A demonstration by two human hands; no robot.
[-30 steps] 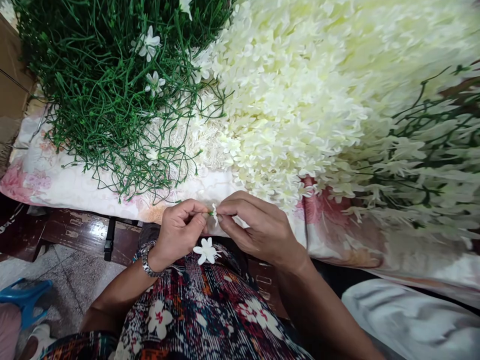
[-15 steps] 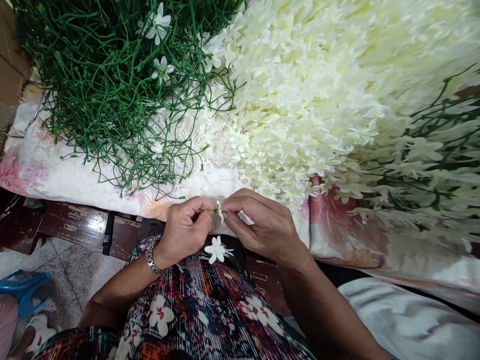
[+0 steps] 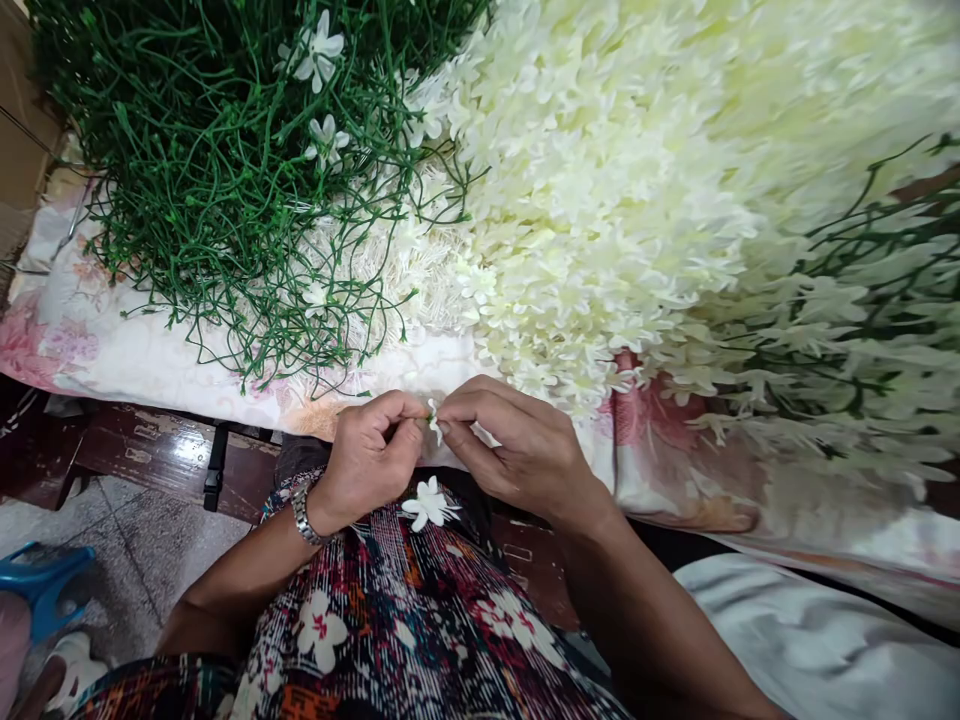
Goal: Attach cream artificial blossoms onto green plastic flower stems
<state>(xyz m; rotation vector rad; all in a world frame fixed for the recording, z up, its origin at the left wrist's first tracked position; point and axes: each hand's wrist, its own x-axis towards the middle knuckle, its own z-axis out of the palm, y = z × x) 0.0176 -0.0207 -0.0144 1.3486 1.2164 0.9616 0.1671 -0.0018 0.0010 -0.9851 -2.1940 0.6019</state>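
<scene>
Close together at the table's front edge, my left hand [image 3: 377,447] and my right hand [image 3: 519,452] both pinch with thumb and forefinger. Between the fingertips is a small white artificial flower piece [image 3: 434,425] with a bit of green at its left side. The green tip of a stem seems to be in my left fingers, while my right fingers grip the white piece; the fingers partly hide both. Just below, over the lap, shows an open white artificial flower [image 3: 429,503] with thin white stamens. Whether it joins the held stem I cannot tell.
A heap of green plastic stems [image 3: 225,200] lies at the upper left, beside loose white stamens [image 3: 427,265]. White petals [image 3: 600,200] are piled high at centre right. Finished-looking flower stems [image 3: 847,340] lie at the right on the floral cloth [image 3: 150,350]. A blue stool [image 3: 49,585] stands lower left.
Both hands keep their pinch and have shifted very slightly left. The white flower below them has moved a little to the left.
</scene>
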